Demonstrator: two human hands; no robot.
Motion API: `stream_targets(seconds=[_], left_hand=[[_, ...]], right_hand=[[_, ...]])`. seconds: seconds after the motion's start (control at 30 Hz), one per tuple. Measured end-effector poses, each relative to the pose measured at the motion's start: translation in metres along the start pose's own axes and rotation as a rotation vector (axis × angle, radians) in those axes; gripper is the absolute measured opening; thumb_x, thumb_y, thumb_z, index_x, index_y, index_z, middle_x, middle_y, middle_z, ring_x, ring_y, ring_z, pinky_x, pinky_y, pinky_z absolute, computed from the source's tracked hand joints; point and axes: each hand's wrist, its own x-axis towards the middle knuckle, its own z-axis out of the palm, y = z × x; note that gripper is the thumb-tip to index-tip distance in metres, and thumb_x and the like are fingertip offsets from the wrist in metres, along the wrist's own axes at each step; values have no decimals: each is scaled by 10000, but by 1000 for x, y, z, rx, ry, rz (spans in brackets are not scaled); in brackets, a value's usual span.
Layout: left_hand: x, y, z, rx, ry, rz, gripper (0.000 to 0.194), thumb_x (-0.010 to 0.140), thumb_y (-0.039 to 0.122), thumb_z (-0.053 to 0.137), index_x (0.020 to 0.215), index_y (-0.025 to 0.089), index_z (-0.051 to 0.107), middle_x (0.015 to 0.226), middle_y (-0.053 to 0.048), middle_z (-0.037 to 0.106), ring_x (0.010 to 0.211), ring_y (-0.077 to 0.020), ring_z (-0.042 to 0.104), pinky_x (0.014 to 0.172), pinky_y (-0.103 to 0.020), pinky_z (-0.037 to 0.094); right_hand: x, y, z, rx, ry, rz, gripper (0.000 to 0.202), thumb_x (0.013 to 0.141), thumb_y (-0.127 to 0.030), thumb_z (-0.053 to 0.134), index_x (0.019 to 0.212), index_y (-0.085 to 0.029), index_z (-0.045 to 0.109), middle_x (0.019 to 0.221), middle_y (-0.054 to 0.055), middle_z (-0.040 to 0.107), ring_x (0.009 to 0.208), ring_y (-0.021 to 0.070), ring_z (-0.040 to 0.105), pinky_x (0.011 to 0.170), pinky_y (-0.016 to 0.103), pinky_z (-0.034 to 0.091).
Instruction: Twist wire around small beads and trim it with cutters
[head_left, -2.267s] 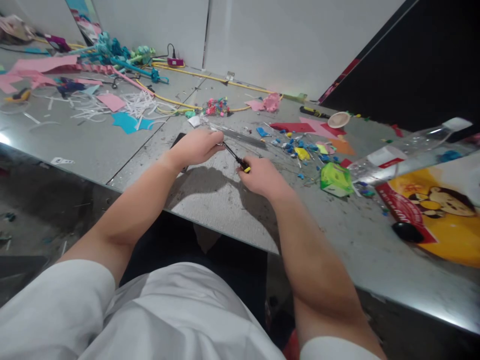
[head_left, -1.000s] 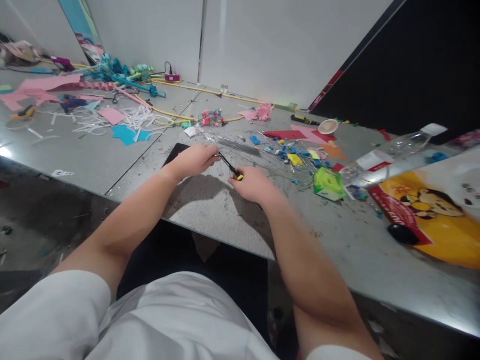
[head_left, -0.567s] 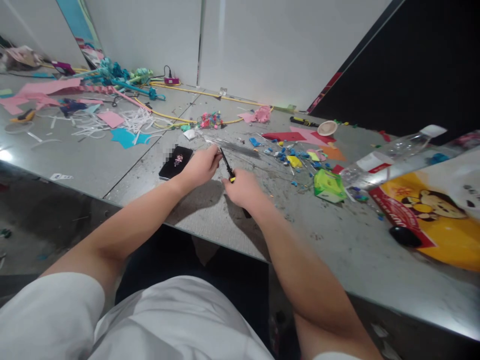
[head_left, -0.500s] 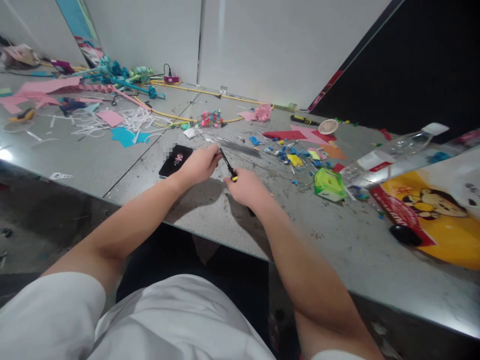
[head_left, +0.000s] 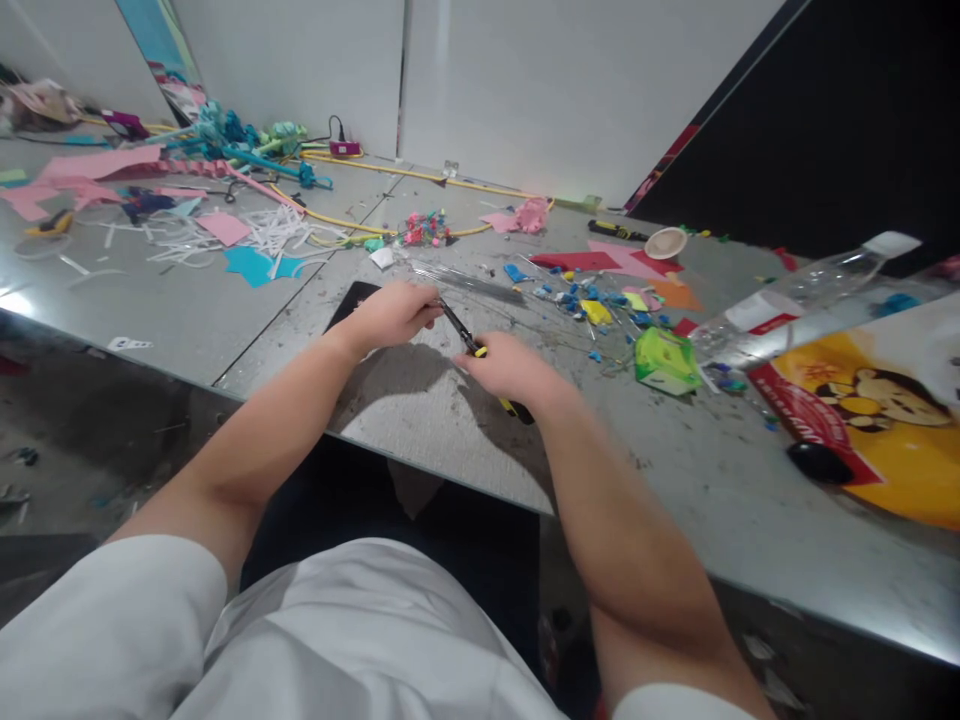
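My right hand is closed round a slim black-and-yellow hand tool; its kind I cannot make out. The dark shaft points up and left, and the black-and-yellow rear end shows below my palm. My left hand is closed in a pinch right at the tool's tip. Whether the fingers hold the tip or something small there is hidden. Under my left wrist lies a black phone, mostly covered by the hand. Just beyond my hands rest a bundle of thin clear sticks and a white scrap.
On the grey table, blue and yellow bits, a green box, a clear bottle and a yellow bag lie to the right. Paper strips and teal paper flowers lie left. A white panel stands behind.
The view has shifted slightly. My left hand now covers more of the phone, and more of the tool's rear end shows below my right hand. Both hands stay closed at the tool.
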Motion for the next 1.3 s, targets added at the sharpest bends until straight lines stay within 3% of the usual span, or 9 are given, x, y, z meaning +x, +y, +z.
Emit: stream_targets(seconds=[0.17,0.27,0.43,0.6,0.8,0.87,0.97,1.07,1.3], left_hand=[[-1,6,13,-148,91,-64,333,1265,321,579,932,336,605,1078,-130,925,1064,-324,826,1031,-525,621],[-2,8,17,-254,133,-119,272,1266,383,578,1025,324,688,1112,-123,936,1049,-315,810,1022,-548,623],[2,9,21,-639,201,-212,133,1234,338,624,1105,306,639,1047,-52,912,781,-217,695,856,-473,593],[5,11,26,-1032,126,-294,78,1221,246,664,1163,263,614,906,-1,829,664,-141,686,663,-319,420],[-1,9,29,-1205,-18,-264,194,1157,299,780,1299,277,650,898,4,850,748,-168,795,719,-291,471],[-1,6,31,-1233,-38,-263,213,1135,341,815,1272,276,665,911,-8,850,796,-184,825,756,-297,518],[1,1,35,-1252,-33,-254,319,1106,465,913,1228,277,686,932,-23,842,851,-214,856,785,-316,570],[2,-3,39,-1259,-25,-222,431,1080,579,997,1209,272,723,938,-35,837,883,-241,876,780,-329,601],[4,-7,45,-1352,-23,-116,470,981,484,1137,1125,251,756,987,-14,847,947,-199,893,797,-274,650]], right_hand=[[1,-8,7,33,71,53,280,1229,-467,758,1193,-229,901,1196,209,952,1146,404,908,927,408,629],[2,-8,9,32,112,96,338,1227,-483,797,1387,-199,886,1404,261,946,1321,446,922,1005,433,671],[15,7,8,-94,173,183,578,1242,-539,773,1660,-139,769,1627,356,854,1558,513,844,1175,531,685],[31,25,8,-203,159,306,756,1242,-621,768,1755,-68,710,1721,420,775,1701,545,731,1337,594,613],[41,35,13,-136,233,323,798,1225,-584,841,1750,2,708,1871,480,611,1789,581,592,1414,661,508],[45,39,16,-72,362,214,578,1226,-471,837,1608,-39,797,1781,443,691,1721,560,635,1379,652,530],[51,41,22,132,597,-179,208,1237,-338,778,1339,-173,850,1456,264,859,1429,409,777,1272,549,601],[51,38,30,343,687,-533,111,1260,-330,727,1253,-254,808,1263,138,880,1138,292,795,1107,445,658],[48,28,44,423,685,-693,97,1231,-302,711,1212,-261,797,1220,122,888,1029,264,806,1014,432,706]])
